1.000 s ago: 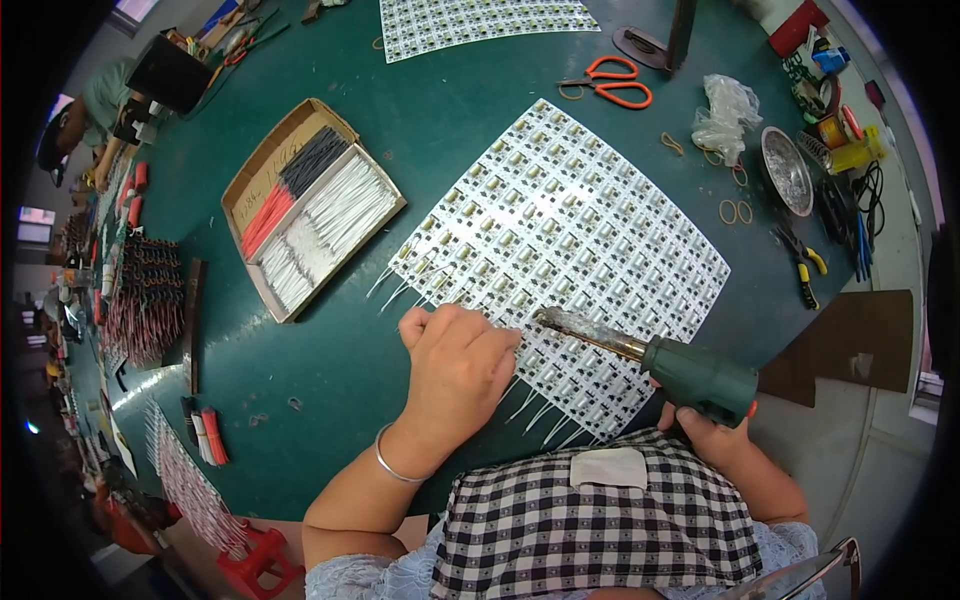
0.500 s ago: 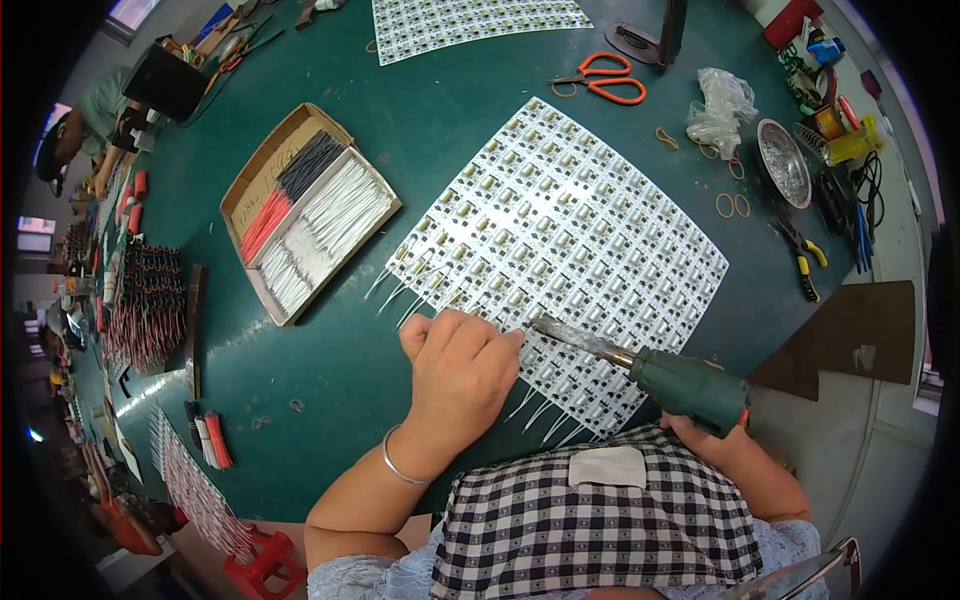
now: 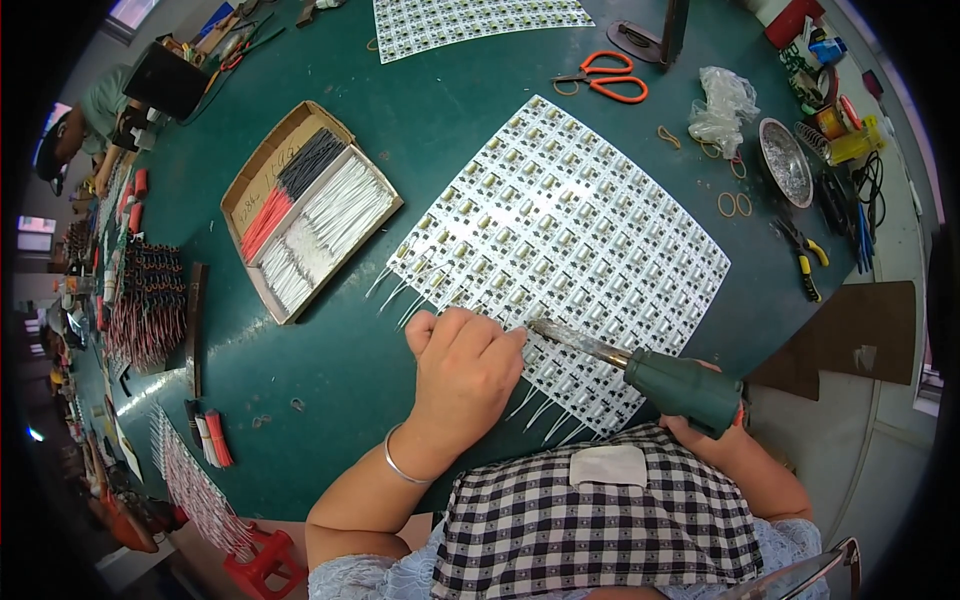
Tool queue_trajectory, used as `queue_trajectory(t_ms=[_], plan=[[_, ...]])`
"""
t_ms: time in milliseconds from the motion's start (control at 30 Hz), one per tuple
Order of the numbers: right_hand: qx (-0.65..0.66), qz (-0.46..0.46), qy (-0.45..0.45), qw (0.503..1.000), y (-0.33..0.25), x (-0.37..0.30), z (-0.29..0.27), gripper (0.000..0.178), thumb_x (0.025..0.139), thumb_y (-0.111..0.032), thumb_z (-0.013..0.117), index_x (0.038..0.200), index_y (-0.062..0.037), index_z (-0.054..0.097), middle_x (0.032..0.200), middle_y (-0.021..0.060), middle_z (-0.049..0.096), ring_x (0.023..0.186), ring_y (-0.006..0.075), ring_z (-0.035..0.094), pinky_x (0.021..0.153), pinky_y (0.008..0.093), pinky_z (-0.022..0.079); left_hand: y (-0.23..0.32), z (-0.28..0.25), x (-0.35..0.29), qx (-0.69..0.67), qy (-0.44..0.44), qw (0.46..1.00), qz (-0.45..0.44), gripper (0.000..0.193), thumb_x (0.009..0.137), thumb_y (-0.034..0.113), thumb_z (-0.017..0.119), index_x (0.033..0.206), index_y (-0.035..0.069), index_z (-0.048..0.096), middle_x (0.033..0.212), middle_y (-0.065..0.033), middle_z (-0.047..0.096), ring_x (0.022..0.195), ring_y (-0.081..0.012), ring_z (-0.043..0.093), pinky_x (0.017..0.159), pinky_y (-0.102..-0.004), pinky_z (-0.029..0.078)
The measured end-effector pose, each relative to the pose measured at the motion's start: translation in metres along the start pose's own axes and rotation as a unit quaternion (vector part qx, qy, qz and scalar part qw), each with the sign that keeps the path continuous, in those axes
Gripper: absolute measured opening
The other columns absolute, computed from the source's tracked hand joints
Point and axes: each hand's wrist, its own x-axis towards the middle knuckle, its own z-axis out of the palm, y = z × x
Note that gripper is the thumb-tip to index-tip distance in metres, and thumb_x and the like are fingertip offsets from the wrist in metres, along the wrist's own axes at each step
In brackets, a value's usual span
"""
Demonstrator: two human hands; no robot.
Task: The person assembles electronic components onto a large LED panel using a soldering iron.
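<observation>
A white sheet of small circuit boards (image 3: pixel 590 230) lies at an angle before me. My left hand (image 3: pixel 465 365) is closed, its thumb and fingertips pressed together over the sheet's near left part; what they pinch is hidden. My right hand (image 3: pixel 690 432), partly covered, grips a green-handled soldering gun (image 3: pixel 685 388). The gun's metal tip points left and meets the sheet beside my left fingertips. Short white wires (image 3: pixel 540 412) stick out past the sheet's near left edge, and more lie over its left corner.
A cardboard box (image 3: pixel 262 180) of black, red and white wires sits to the left. Orange-handled scissors (image 3: pixel 615 78), a plastic bag (image 3: pixel 722 105), a metal dish (image 3: pixel 785 165) and yellow-black pliers (image 3: pixel 803 258) lie to the right. Another sheet (image 3: pixel 480 25) is at the far edge. A person works far left.
My left hand has shifted very slightly to the right, and the soldering gun slightly to the left. The grip of both hands looks the same.
</observation>
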Motion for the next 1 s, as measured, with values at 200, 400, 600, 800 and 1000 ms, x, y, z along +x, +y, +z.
queue_trajectory(t_ms=[200, 400, 600, 800, 1000], plan=[[-0.127, -0.088, -0.023, 0.988, -0.006, 0.007, -0.005, 0.059, 0.072, -0.007, 0.072, 0.121, 0.0068, 0.043, 0.108, 0.0137, 0.061, 0.095, 0.0192, 0.062, 0.086, 0.0317, 0.048, 0.0, 0.0, 0.001, 0.001, 0.001, 1.0, 0.001, 0.011, 0.067, 0.007, 0.067, 0.076, 0.011, 0.064, 0.068, 0.0017, 0.05, 0.072, -0.0159, 0.049, 0.071, -0.0354, 0.029], [0.177, 0.074, 0.059, 0.98, 0.0, -0.002, 0.003, 0.044, 0.079, -0.005, 0.063, 0.118, 0.0051, 0.046, 0.097, 0.0116, 0.062, 0.078, 0.017, 0.064, 0.069, 0.0292, 0.053, 0.001, 0.002, 0.002, 0.003, -0.002, 1.0, 0.0, 0.01, 0.067, 0.008, 0.067, 0.076, 0.011, 0.064, 0.068, 0.0016, 0.05, 0.072, -0.0162, 0.049, 0.071, -0.0356, 0.029], [0.158, 0.029, 0.032, 0.986, 0.0, 0.0, 0.003, 0.05, 0.086, -0.026, 0.06, 0.126, 0.001, 0.046, 0.109, 0.0141, 0.058, 0.066, 0.0178, 0.06, 0.063, 0.0306, 0.05, 0.001, 0.0, 0.0, 0.006, 0.001, 1.0, 0.001, 0.01, 0.067, 0.008, 0.067, 0.076, 0.011, 0.064, 0.068, 0.0013, 0.05, 0.072, -0.0165, 0.049, 0.072, -0.0358, 0.029], [0.192, 0.012, 0.076, 0.978, -0.006, 0.004, 0.01, 0.024, 0.082, 0.0, 0.058, 0.106, 0.0039, 0.056, 0.08, 0.008, 0.061, 0.068, 0.0139, 0.062, 0.062, 0.027, 0.051, 0.005, -0.014, 0.0, 0.034, -0.011, 0.999, -0.009, 0.016, 0.064, 0.008, 0.072, 0.078, 0.013, 0.065, 0.074, 0.0036, 0.054, 0.075, -0.0146, 0.051, 0.074, -0.0339, 0.031], [0.2, 0.042, 0.108, 0.973, 0.002, -0.014, -0.002, 0.039, 0.084, -0.002, 0.048, 0.123, 0.0044, 0.046, 0.11, 0.0152, 0.058, 0.066, 0.0154, 0.058, 0.062, 0.0272, 0.049, 0.04, -0.149, 0.036, -0.082, 0.4, 0.863, 0.297, 0.007, 0.08, 0.017, 0.055, 0.08, 0.012, 0.06, 0.075, -0.0017, 0.056, 0.069, -0.0184, 0.053, 0.06, -0.0352, 0.042]])
